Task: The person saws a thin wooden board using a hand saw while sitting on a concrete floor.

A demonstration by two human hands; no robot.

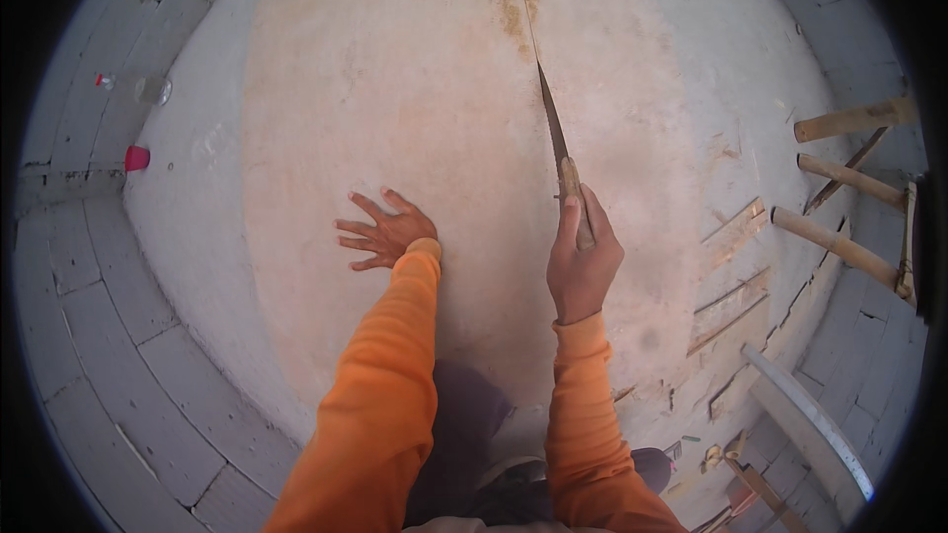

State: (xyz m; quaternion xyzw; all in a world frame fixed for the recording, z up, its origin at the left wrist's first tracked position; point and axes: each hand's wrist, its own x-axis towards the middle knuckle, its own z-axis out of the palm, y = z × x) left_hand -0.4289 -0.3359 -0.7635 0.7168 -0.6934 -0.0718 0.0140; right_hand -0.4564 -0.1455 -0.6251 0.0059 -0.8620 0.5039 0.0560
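Note:
My left hand [390, 230] is open, fingers spread, resting on a large pale wooden sheet [395, 99]. My right hand [585, 266] grips the wooden handle of a handsaw [553, 114]. The narrow, dark, toothed blade points away from me. Its far end meets a thin dark cut line [522, 2] that runs on to the top of the view. Brown sawdust [501, 0] lies along both sides of that line. Orange sleeves cover both my forearms. My knees, in dark cloth, are partly visible below.
Grey paving blocks [128, 355] border the left side, with a pink cup [136, 158] and a clear cup [154, 91]. On the right are several round wooden poles [839, 242], thin wood strips [731, 308], and a long grey beam [810, 419].

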